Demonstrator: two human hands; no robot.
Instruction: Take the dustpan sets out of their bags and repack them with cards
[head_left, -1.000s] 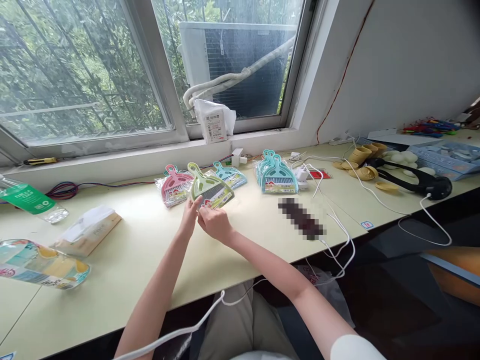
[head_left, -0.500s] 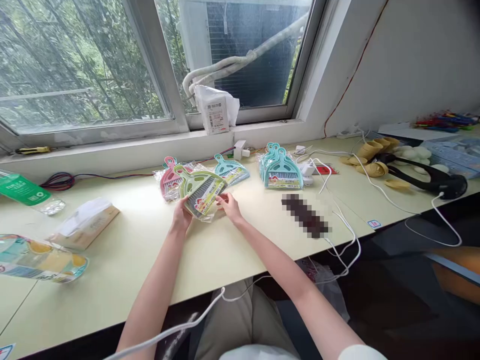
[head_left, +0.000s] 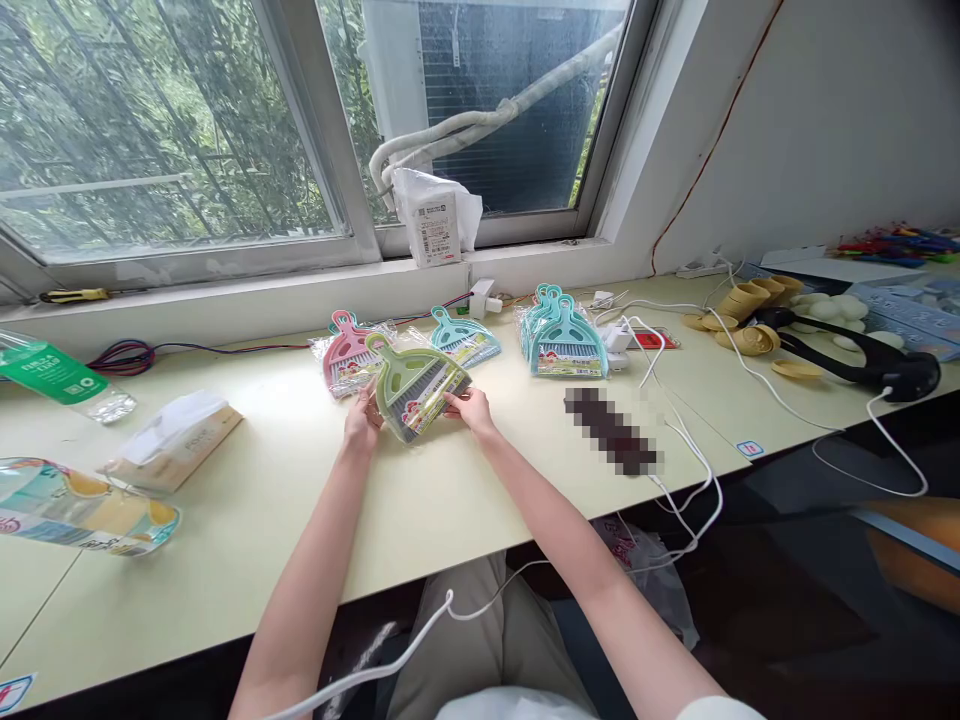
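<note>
One wrapped green dustpan (head_left: 397,370), tilted over the table (head_left: 210,520).
Left hand (head_left: 363,420) grips its left edge, right hand (head_left: 471,408) pinches its right side, pink dustpan (head_left: 346,345) just behind; seemingly being positioned, and any turn calls for both grips.

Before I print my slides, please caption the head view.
Left hand and right hand hold a green dustpan-and-brush set over the table.
</note>
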